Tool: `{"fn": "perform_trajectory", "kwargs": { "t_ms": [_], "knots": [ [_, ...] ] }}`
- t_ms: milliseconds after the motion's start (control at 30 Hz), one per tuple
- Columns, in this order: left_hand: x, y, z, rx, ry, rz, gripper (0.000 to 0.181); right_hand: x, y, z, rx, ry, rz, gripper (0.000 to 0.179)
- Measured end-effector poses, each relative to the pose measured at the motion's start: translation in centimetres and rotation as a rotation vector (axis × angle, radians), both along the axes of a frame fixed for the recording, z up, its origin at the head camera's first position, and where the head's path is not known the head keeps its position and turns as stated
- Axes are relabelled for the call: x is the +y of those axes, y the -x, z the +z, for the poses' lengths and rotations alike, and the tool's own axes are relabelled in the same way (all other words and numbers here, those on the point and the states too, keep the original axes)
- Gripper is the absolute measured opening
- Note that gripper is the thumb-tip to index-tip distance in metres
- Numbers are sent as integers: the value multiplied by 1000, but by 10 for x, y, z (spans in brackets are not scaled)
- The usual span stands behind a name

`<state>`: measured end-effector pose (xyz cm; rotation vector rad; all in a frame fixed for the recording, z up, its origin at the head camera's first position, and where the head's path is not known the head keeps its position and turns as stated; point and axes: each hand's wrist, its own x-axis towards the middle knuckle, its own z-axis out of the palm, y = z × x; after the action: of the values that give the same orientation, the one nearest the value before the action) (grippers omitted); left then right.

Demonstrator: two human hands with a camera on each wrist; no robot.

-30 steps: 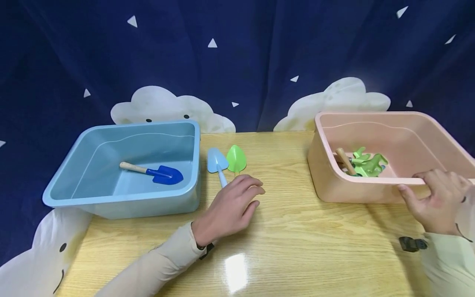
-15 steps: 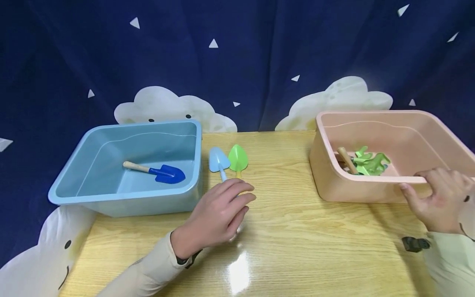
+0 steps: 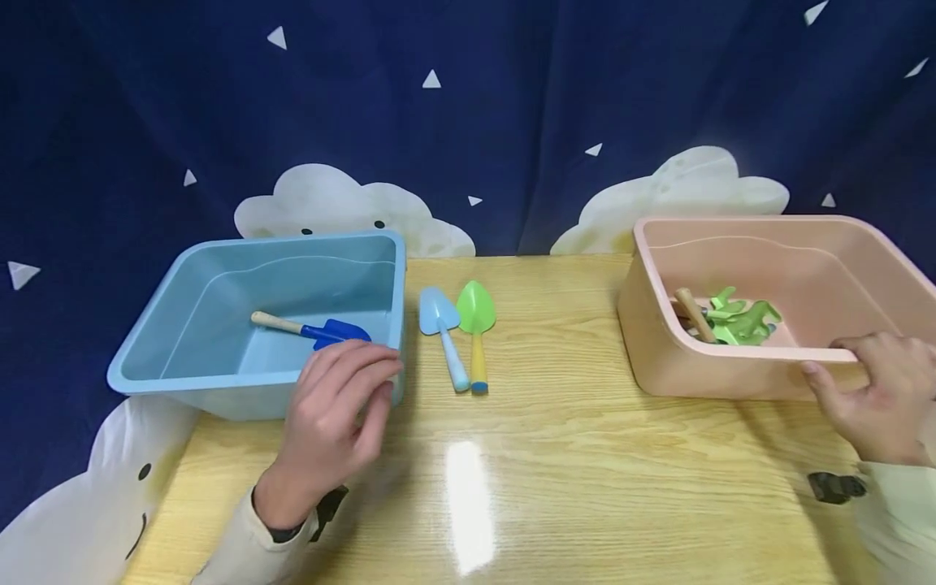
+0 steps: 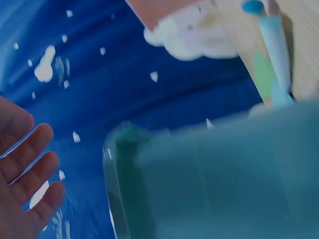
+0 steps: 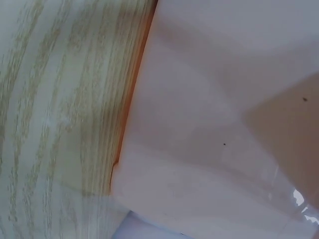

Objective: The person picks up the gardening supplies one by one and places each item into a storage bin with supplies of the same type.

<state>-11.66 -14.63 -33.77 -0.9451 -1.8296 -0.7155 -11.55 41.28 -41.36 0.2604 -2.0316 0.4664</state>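
My left hand [image 3: 332, 414] hovers before the blue bin's front right corner, fingers loosely bent and holding nothing. In the left wrist view its fingers [image 4: 35, 154] stand apart from the blue bin [image 4: 214, 179]. Inside the blue bin [image 3: 219, 379] lies a dark blue trowel [image 3: 340, 330] with a wooden handle, its blade partly hidden by the hand. Right of that bin, a light blue trowel [image 3: 448, 341] and a green trowel [image 3: 477, 329] with a yellow handle lie side by side. My right hand [image 3: 885, 390] grips the front rim of the pink bin [image 3: 731, 374].
Several green tools [image 3: 749, 322] and a wooden handle [image 3: 695, 315] sit in the pink bin's left part. Both bins stand on a wooden table [image 3: 585, 471]. A dark blue curtain [image 3: 512, 97] with white clouds hangs behind. The right wrist view shows the pink bin's side [image 5: 189, 114] up close.
My left hand has moved left from over the trowel handles to the blue bin's corner, leaving both trowels on the table fully visible. The right hand still holds the pink rim.
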Motion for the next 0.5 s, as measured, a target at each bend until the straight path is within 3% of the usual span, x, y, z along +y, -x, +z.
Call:
{"fn": "perform_trajectory", "kwargs": {
  "t_ms": [233,500],
  "knots": [
    [-33,-1,-4,26,-106,139,19,7,0,-1,-5,-41,55,62],
    [-56,-4,-8,-10,-110,231,23,-12,-4,1,45,182,164,55]
  ]
}}
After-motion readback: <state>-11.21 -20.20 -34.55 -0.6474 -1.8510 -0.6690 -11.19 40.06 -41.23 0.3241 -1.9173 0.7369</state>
